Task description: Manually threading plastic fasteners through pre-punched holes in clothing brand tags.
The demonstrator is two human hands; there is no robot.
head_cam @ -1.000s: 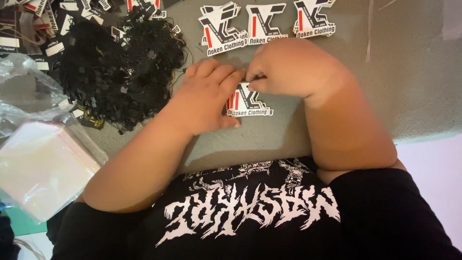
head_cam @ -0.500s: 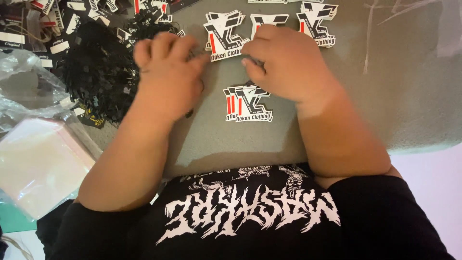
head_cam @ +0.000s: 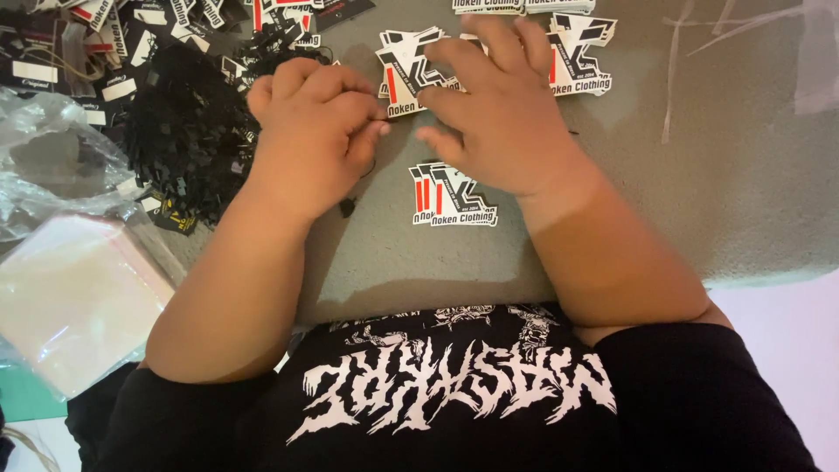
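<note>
My left hand [head_cam: 306, 131] is curled into a loose fist beside a heap of black string fasteners [head_cam: 188, 131]. A thin black string [head_cam: 348, 208] hangs from its pinched fingertips, with its small end lying on the table. My right hand [head_cam: 502, 114] has its fingers spread and rests over a row of die-cut black, white and red hang tags [head_cam: 404, 83]. Its thumb almost meets the left fingertips. One more tag of the same kind [head_cam: 454, 197] lies flat below both hands, touched by neither.
The grey table [head_cam: 752, 175] ends near my black printed shirt. More tags [head_cam: 581, 57] lie at the far edge, and small black labels [head_cam: 105, 52] at the top left. Crumpled clear plastic [head_cam: 52, 166] and a stack of clear bags [head_cam: 74, 297] sit on the left.
Both hands have lifted off the lone tag and moved up towards the row of tags. The tag stays flat on the table. The right hand's fingers have spread.
</note>
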